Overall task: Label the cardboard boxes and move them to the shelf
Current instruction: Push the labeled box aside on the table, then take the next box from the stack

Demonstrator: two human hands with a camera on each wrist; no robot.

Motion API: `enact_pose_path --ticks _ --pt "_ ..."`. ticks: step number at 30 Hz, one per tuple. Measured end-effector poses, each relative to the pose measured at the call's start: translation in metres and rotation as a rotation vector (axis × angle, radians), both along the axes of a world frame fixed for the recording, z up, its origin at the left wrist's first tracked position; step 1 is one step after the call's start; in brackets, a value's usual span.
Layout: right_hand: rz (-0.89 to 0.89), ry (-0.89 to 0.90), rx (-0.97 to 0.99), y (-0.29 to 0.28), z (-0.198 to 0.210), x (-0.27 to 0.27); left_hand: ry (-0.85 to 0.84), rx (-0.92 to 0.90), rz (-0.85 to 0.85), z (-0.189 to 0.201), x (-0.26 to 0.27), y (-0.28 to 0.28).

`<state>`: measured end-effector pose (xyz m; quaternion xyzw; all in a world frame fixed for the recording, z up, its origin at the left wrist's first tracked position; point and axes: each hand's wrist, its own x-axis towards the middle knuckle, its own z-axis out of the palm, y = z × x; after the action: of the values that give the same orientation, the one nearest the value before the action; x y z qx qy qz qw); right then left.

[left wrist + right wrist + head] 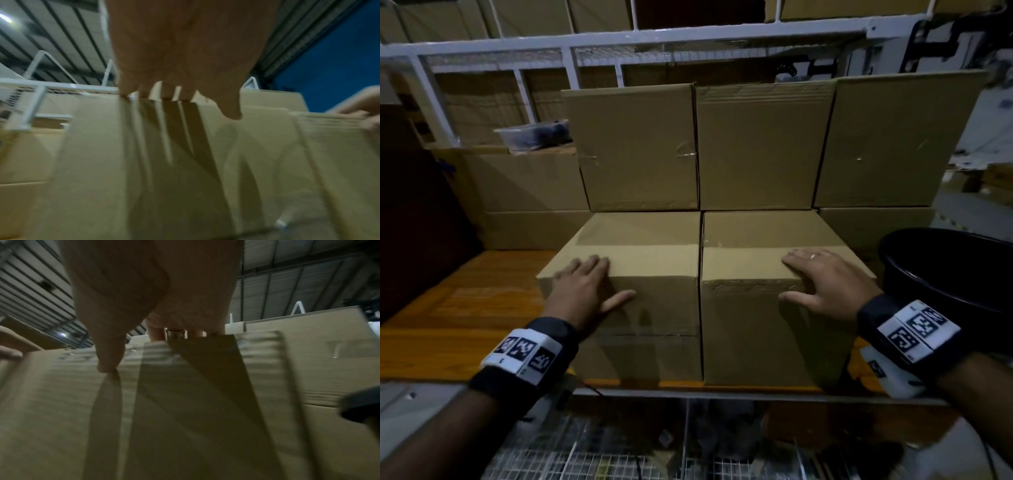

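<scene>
The person is leaning over a wooden shelf board (465, 291) where 2 cardboard boxes are sitting side by side at the front edge, touching along their inner sides, with a taller row of 3 stacked boxes (763, 147) standing just behind them. The left hand (585, 287) is resting on the near top edge of the left box (640, 246), fingers straight and slightly spread over the top panel, thumb lying down the front face; the left wrist view is showing the same draped fingers (144, 91), blurred. The right hand (822, 284) is doing the same on the right box (753, 240), fingers laid flat and a little apart, thumb pointing inward across the front face, a ring (174, 335) showing on 1 finger. Neither hand is curling round anything; both are simply pressing on cardboard. No label is showing on any face in view, though the light is dim. The step in hand is looking like squaring or seating these 2 boxes on the shelf. To do it well, the palms should be pushing evenly and low on the front faces, so the boxes are sliding back together without tipping or opening a gap, stopping once they are meeting the rear row. A black tub (945, 270) is sitting just beside the right box, so the right forearm should be staying clear of its rim.
</scene>
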<state>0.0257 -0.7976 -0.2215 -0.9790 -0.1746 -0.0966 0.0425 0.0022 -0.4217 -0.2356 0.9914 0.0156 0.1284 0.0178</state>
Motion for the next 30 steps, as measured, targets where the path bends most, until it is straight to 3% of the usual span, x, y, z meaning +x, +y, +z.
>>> enact_pose_path --ticks 7,12,22,30 --pt "0.088 -0.037 0.104 0.037 0.003 -0.013 0.000 -0.102 -0.102 0.005 -0.026 -0.031" --pt "0.191 -0.078 0.252 0.071 -0.003 -0.030 -0.107 -0.192 -0.111 -0.007 -0.066 -0.021" --pt "0.547 -0.071 0.420 0.192 -0.008 -0.060 -0.223 -0.289 0.076 -0.020 -0.135 0.045" --pt "0.716 -0.051 0.439 0.334 -0.007 -0.068 -0.269 -0.294 0.215 -0.018 -0.166 0.148"
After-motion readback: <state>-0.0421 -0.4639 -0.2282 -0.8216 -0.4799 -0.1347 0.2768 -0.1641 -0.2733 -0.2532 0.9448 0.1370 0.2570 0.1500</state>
